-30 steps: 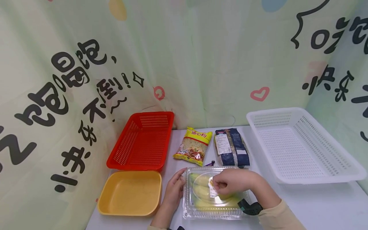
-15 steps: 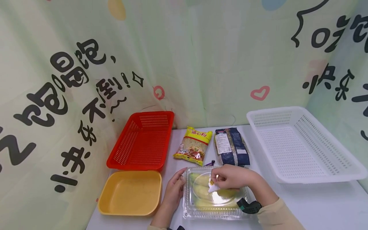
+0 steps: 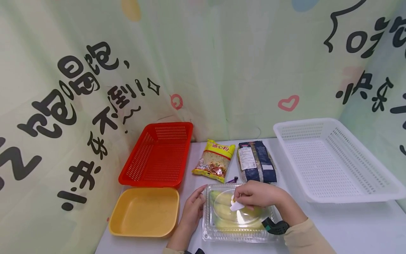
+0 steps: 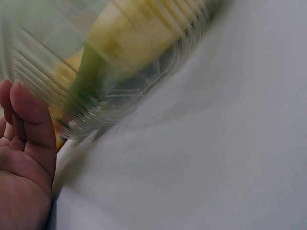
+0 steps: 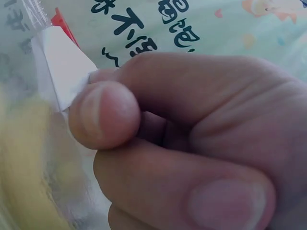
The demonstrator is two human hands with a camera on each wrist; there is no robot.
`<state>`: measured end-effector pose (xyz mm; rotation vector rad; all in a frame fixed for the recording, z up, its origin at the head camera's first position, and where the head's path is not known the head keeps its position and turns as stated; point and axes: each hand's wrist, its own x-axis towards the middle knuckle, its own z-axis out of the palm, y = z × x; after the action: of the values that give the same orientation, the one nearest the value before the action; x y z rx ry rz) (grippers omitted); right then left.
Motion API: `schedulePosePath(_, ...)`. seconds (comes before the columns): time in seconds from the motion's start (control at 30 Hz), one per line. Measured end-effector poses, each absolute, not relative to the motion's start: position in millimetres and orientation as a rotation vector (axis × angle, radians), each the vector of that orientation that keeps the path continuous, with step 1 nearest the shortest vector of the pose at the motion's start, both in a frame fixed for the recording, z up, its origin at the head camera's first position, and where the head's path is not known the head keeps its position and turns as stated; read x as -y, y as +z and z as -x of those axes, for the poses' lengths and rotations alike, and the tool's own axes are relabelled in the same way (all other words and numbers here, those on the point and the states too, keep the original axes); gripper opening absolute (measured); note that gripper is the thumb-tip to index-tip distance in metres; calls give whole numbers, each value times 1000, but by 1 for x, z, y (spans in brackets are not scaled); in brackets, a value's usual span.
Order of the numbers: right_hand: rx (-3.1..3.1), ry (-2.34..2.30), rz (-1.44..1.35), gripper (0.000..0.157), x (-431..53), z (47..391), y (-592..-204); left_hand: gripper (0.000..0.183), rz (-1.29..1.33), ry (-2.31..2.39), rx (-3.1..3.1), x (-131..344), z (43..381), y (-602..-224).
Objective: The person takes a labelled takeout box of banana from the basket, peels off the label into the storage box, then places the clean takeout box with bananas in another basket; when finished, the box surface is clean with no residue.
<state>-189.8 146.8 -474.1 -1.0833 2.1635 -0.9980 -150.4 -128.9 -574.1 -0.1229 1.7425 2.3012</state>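
A clear plastic box (image 3: 219, 235) with a closed lid stands on the table, yellow fruit (image 4: 124, 43) with green ends inside; its exact kind is unclear through the plastic. At the box's left side, my left hand (image 3: 191, 210) rests its fingertips against the wall, fingers nearly straight. Over the lid, my right hand (image 3: 261, 194) pinches a white paper sticker (image 5: 64, 67) between thumb and index finger. The sticker (image 3: 236, 205) is lifted and folded; whether an edge still sticks to the lid I cannot tell.
Behind the box lie a yellow pasta bag (image 3: 214, 160), a dark blue bag (image 3: 257, 162) and a small purple item (image 3: 233, 180). A red basket (image 3: 155, 155) and a yellow tray (image 3: 144, 211) stand left. A large white basket (image 3: 336, 165) stands right.
The sticker lay flat on the lid a second ago; my right hand has pulled it up and back. My left hand stays at the box's side.
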Motion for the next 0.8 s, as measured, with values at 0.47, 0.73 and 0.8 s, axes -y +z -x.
schedulePosePath(0.47,-2176,-1060,1037,18,-145,190,-476,44,131,2302,-1744,127,151,-573)
schedulePosePath(0.73,-2175,-1039,960,16,-144,189,-475,44,130,2291,-1766,127,151,-572)
schedulePosePath(0.8,-2149,-1031,942,17,-144,188,-473,44,142,2280,-1777,127,151,-572)
